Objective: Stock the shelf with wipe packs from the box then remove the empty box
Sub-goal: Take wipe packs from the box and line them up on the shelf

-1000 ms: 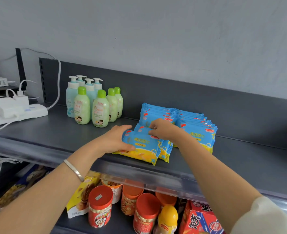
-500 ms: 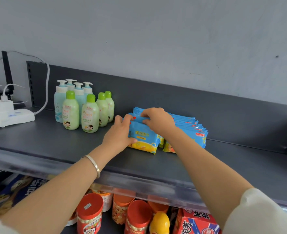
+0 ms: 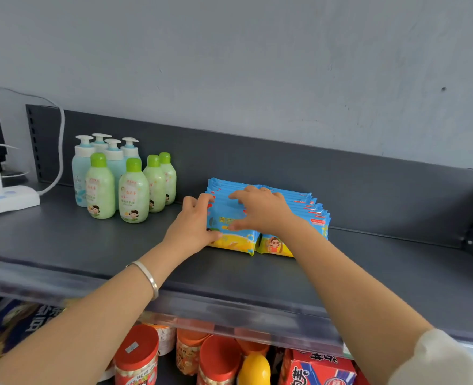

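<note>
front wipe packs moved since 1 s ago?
Yes. The front wipe packs went back from the shelf lip toward the back panel, nearer the green bottles' line.

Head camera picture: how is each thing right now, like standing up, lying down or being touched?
wipe packs, lying in two overlapping rows on the shelf, touched by both hands
left hand, fingers straight, pressing the front pack's left side
right hand, fingers spread, resting on the packs
green-capped bottles, upright, caps on
pump bottles, upright behind them
power strip, lying flat, plugs in
red-lidded jars, upright below, lids on
</note>
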